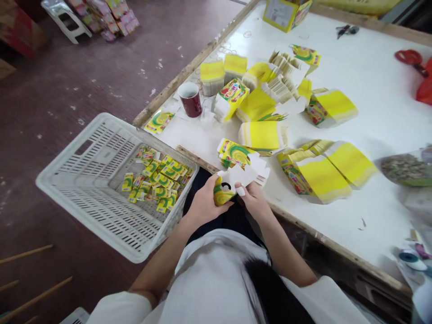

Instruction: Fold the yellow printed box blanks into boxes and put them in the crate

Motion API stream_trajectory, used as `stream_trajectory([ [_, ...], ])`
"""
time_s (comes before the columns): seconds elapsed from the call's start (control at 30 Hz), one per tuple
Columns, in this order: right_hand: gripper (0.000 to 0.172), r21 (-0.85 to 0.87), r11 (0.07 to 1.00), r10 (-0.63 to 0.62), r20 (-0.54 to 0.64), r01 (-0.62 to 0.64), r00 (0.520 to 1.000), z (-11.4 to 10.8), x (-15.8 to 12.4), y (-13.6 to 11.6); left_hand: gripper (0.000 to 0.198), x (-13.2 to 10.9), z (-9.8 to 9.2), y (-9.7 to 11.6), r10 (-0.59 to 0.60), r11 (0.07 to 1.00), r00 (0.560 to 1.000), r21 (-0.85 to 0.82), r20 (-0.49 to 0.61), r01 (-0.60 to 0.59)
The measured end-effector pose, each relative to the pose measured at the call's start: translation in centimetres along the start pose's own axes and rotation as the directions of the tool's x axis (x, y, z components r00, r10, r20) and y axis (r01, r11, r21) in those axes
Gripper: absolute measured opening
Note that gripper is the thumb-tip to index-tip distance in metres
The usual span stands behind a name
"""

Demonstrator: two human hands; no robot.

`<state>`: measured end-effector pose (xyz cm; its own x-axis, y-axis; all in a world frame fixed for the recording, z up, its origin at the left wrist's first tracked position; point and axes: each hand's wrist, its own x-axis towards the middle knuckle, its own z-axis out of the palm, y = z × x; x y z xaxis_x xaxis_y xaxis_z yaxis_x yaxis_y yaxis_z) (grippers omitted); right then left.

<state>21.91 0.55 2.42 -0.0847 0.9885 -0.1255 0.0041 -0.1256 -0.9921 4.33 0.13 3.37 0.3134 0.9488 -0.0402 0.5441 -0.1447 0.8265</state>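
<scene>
No legible txt, brand or nos. were found: print on the yellow cartons (263, 135) and the small box (222, 193) was too blurred.

Packing workshop: stacked flat cartons (263, 135), crate (101, 180)

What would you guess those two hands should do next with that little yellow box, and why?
Probably tuck in the white flaps: both the left hand and right hand grip the small box, whose flaps stand open, unlike the closed boxes lying in the basket.
</scene>
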Motion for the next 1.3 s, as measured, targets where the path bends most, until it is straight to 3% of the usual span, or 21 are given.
stream_trajectory([
  [0.17, 0.058, 0.228, 0.953, 0.192, 0.058, -0.2, 0.98, 1.2, 0.0, -0.3, 0.076, -0.4, 1.0, -0.3, 0.149, 0.987, 0.988, 0.064, -0.038, -0.146],
  [0.3, 0.058, 0.259, 0.944, 0.185, 0.102, -0.206, 0.977, 1.2, 0.0, 0.0, 0.064, -0.5, 1.3, -0.5, 0.18, 0.98, 0.982, 0.09, -0.048, -0.176],
  [0.43, 0.058, 0.168, 0.976, 0.125, 0.096, -0.14, 0.987, 1.1, 0.1, 0.2, 0.057, -0.4, 0.9, -0.4, 0.168, 0.98, 0.986, 0.112, -0.014, -0.165],
  [0.53, 0.054, -0.036, 0.999, -0.002, 0.054, 0.004, 0.999, 1.6, -0.5, 0.3, 0.066, -0.2, 0.7, -0.4, 0.079, 0.992, 0.997, 0.099, 0.026, -0.082],
  [0.63, 0.051, -0.284, 0.939, -0.176, 0.088, 0.194, 0.98, 2.3, -1.4, 0.8, 0.073, 0.3, 0.7, -0.7, -0.019, 0.996, 0.998, 0.09, 0.058, 0.014],
  [0.73, 0.053, -0.423, 0.849, -0.283, 0.141, 0.317, 0.949, 2.3, -1.6, 1.4, 0.066, 0.7, 0.9, -1.1, 0.041, 0.993, 0.999, 0.114, 0.001, -0.041],
  [0.9, 0.054, -0.472, 0.79, -0.397, 0.094, 0.392, 0.913, 0.6, -0.6, 1.9, 0.057, 0.5, -0.1, -1.1, 0.157, 0.97, 0.975, 0.21, -0.159, -0.122],
  [1.03, 0.047, -0.512, 0.734, -0.382, 0.233, 0.447, 0.894, -0.3, -0.3, 1.6, 0.049, 0.2, -1.4, -0.9, 0.201, 0.954, 0.965, 0.257, -0.171, -0.153],
  [1.3, 0.028, -0.461, 0.719, -0.355, 0.398, 0.52, 0.846, -2.7, 0.6, 0.1, 0.05, 0.6, -3.0, -0.7, 0.25, 0.939, 0.959, 0.273, -0.13, -0.208],
])
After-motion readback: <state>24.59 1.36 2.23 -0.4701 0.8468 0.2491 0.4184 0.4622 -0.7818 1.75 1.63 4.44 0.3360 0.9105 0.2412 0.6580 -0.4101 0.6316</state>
